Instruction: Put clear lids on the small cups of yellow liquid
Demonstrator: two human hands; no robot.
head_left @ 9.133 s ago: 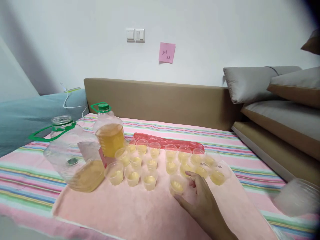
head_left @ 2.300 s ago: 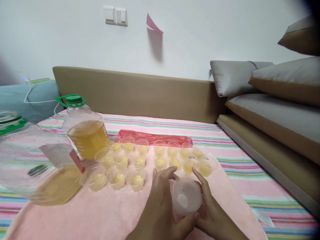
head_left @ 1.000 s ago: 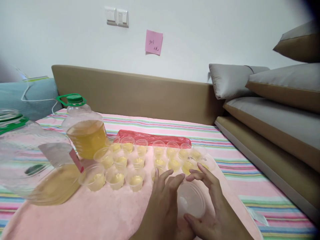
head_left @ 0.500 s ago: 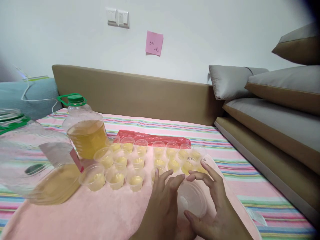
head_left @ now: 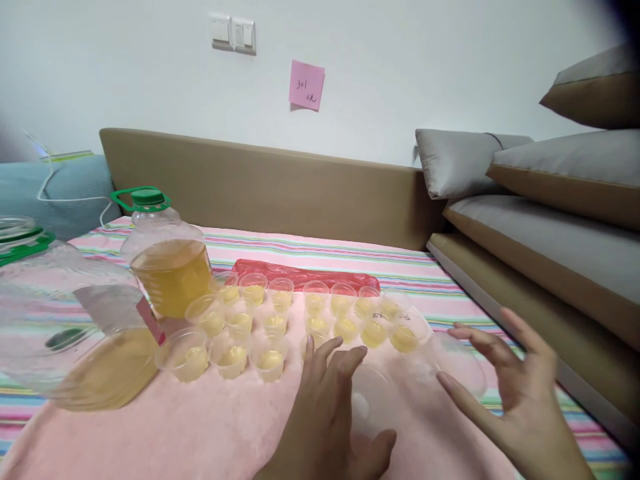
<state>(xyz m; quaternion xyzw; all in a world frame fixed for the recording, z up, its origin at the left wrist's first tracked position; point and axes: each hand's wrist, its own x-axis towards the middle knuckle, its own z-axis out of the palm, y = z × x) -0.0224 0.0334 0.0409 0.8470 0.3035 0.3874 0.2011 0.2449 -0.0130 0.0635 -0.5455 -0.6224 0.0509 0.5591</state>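
Note:
My left hand (head_left: 325, 420) grips an empty clear plastic cup (head_left: 373, 400) low over the pink cloth (head_left: 200, 427), thumb below and fingers above. My right hand (head_left: 520, 400) is off to the right with fingers spread around a second empty clear cup (head_left: 457, 367), pulled apart from the first. Just beyond both hands stand several small clear cups of yellow liquid (head_left: 270, 357) in rows.
A large tilted jug (head_left: 75, 333) with some yellow liquid lies at the left; an upright green-capped jug (head_left: 167, 260) stands behind it. A red plastic bag (head_left: 305, 275) lies behind the cups. Brown headboard (head_left: 280, 187) at the back, stacked cushions (head_left: 540, 220) on the right.
My right hand has moved right and away from my left hand, taking one clear cup with it. The left hand stays in place with the other cup.

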